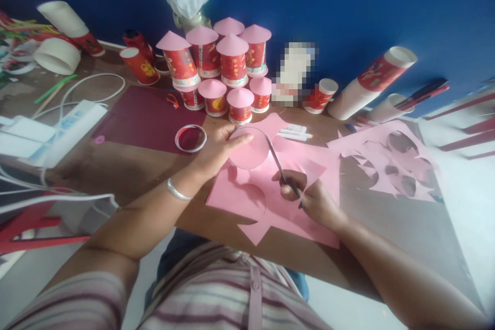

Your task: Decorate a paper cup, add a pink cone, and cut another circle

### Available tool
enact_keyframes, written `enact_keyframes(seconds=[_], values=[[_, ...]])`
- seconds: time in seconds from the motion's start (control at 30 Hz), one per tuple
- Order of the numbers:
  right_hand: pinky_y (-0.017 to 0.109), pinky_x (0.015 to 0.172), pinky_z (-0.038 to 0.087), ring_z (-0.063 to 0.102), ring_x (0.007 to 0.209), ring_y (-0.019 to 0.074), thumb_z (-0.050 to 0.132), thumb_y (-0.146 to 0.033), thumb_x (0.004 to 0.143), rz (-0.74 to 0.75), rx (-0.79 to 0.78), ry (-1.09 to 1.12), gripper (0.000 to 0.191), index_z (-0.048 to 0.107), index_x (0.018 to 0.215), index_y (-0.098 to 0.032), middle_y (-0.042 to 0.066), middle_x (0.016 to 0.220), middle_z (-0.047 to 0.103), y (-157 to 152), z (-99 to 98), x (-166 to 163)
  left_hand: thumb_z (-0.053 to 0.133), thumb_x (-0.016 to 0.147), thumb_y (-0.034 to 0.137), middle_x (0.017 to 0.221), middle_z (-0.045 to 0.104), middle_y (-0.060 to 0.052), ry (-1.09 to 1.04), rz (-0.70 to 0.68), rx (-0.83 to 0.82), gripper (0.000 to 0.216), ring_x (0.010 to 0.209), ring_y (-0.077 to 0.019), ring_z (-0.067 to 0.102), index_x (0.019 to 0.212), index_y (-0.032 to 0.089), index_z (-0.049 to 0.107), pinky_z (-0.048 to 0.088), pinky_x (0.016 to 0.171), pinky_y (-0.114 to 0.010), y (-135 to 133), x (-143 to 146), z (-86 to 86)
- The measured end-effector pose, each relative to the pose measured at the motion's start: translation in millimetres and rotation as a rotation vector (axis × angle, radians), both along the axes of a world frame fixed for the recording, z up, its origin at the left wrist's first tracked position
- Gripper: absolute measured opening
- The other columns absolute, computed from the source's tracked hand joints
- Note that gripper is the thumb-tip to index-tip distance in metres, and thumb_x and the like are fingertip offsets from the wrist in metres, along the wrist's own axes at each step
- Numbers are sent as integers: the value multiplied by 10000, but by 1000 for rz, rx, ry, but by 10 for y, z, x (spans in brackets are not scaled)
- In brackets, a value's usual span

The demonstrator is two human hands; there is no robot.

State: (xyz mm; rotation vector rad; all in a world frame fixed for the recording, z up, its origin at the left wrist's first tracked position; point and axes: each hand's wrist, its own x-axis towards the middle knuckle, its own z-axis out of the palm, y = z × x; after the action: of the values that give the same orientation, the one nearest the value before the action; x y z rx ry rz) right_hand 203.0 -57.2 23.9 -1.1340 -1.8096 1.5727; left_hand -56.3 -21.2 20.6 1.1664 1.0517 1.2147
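My left hand pinches a pink paper circle that is partly cut out of a pink sheet on the brown table. My right hand grips scissors, whose blades point up along the right edge of the circle. The sheet shows curved holes where other circles were cut. A silver bangle sits on my left wrist.
Several red paper cups with pink cone lids stand stacked at the back. A tape ring lies on a dark red sheet. Cut pink scraps lie to the right, cup stacks behind them, a power strip to the left.
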Motion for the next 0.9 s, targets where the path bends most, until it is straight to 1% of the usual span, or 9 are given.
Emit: enact_keyframes(seconds=[0.13,0.33,0.47,0.6,0.67,0.8,0.9], values=[[258,573,475,514,617,121,644,-552,936,-4,-8,4,365,645,1015,-196,-20,703,548,-2,4,-6,819,837,407,956,744,-24,19,15,4,270,881,-191,654,995,193,769,507,817,-302,4,4,1],[272,611,514,526,629,128,642,-613,937,-4,20,-15,418,656,1002,-200,-3,725,581,-2,32,-22,845,810,427,1001,763,-25,4,52,9,319,912,-202,672,1030,205,781,529,853,-313,5,21,5],[275,601,522,534,624,134,645,-638,934,-18,41,-54,441,678,999,-203,-5,699,575,-9,35,-25,844,813,441,925,749,-21,29,72,5,295,852,-186,657,948,188,771,526,818,-302,3,18,12],[284,613,552,584,650,145,667,-567,926,-24,40,-53,374,692,1014,-204,6,731,625,-7,14,-21,823,842,429,815,702,5,72,49,28,262,779,-151,609,846,179,744,487,751,-267,-4,3,19],[294,630,570,620,685,157,673,-511,918,-20,43,-49,327,698,1021,-201,19,770,657,-2,4,-17,833,833,426,804,699,10,80,39,16,262,759,-143,601,823,182,738,476,727,-259,-10,0,18],[297,654,590,669,759,174,663,-426,906,-13,36,-53,273,703,1047,-195,50,878,709,3,-10,-11,855,803,452,910,760,-15,96,24,-34,280,825,-171,654,880,195,773,501,732,-265,-24,3,20],[301,678,600,689,792,180,640,-405,916,-7,39,-51,266,697,1063,-191,63,926,722,0,-19,-7,855,801,466,957,782,-28,114,2,-54,298,867,-188,680,919,200,790,515,740,-270,-28,2,24]])
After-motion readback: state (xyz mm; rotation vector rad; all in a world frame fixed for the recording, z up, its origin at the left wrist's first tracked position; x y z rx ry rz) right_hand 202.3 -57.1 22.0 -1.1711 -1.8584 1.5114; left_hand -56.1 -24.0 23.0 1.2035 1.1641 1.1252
